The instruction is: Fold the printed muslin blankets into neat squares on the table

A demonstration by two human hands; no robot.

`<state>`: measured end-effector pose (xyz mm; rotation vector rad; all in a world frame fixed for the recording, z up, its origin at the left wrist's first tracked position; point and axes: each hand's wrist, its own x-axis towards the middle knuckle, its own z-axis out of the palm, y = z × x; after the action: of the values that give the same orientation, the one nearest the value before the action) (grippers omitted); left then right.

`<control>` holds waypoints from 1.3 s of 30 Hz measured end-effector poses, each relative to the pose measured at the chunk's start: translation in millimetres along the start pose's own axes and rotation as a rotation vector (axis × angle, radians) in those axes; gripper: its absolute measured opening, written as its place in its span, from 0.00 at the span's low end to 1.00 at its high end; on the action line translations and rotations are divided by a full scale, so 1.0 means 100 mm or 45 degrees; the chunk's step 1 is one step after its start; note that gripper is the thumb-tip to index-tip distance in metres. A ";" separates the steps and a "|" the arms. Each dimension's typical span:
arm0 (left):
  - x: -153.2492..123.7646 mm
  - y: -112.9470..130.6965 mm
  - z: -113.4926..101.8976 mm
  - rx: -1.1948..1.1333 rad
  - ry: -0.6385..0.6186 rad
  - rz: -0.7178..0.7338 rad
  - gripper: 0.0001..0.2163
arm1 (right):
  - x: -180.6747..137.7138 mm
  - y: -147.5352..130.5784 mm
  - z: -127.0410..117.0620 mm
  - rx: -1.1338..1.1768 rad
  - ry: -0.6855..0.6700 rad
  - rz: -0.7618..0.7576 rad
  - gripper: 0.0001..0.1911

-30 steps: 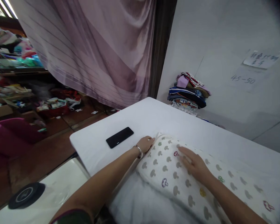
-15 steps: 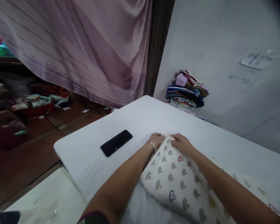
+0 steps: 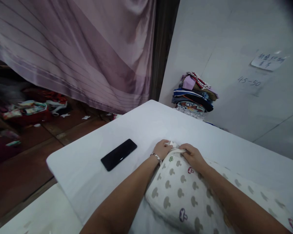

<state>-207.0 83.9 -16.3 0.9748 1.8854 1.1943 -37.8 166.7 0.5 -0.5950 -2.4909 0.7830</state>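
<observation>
A white cloth [image 3: 179,188] printed with grey, purple and red mushroom shapes lies folded in front of me on the white table. With its fingers closed, my left hand [image 3: 162,149] grips the cloth's far edge at the left corner; a silver bracelet circles that wrist. Just to the right, my right hand [image 3: 191,154] pinches the same far edge between thumb and fingers, lifting a folded rim slightly. Between the two hands a small white bit of the fabric shows. More of the printed cloth stretches off to the right under and beyond my right forearm.
A black phone [image 3: 118,154] lies on the white table [image 3: 141,120], left of my hands. Folded clothes [image 3: 195,92] are stacked against the white wall at the back. A pink curtain [image 3: 107,55] hangs behind the table. Cluttered containers [image 3: 26,113] stand on the floor at left.
The cloth's far edge between my hands has been raised and opened a little, showing its rim. My right hand has shifted slightly nearer and to the right. The view has moved slightly.
</observation>
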 end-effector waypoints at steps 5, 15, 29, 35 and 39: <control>0.00 -0.02 0.00 -0.092 -0.033 0.029 0.16 | -0.02 -0.04 -0.05 -0.064 -0.110 -0.030 0.15; -0.02 -0.01 -0.01 -0.294 -0.076 0.027 0.19 | 0.13 -0.17 -0.11 0.006 -0.140 -0.033 0.13; -0.06 0.00 0.03 -0.470 -0.238 0.135 0.22 | -0.06 0.03 -0.02 -0.114 0.255 -0.110 0.09; -0.03 -0.03 0.05 -0.467 -0.233 0.179 0.19 | -0.05 0.03 0.00 -0.163 0.282 -0.244 0.05; -0.03 -0.03 0.05 -0.489 -0.188 0.136 0.18 | -0.07 -0.04 -0.01 -0.164 0.275 -0.250 0.05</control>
<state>-201.8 82.5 -20.1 0.9286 1.4347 1.4395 -32.9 160.5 1.5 -0.4438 -2.3667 0.4612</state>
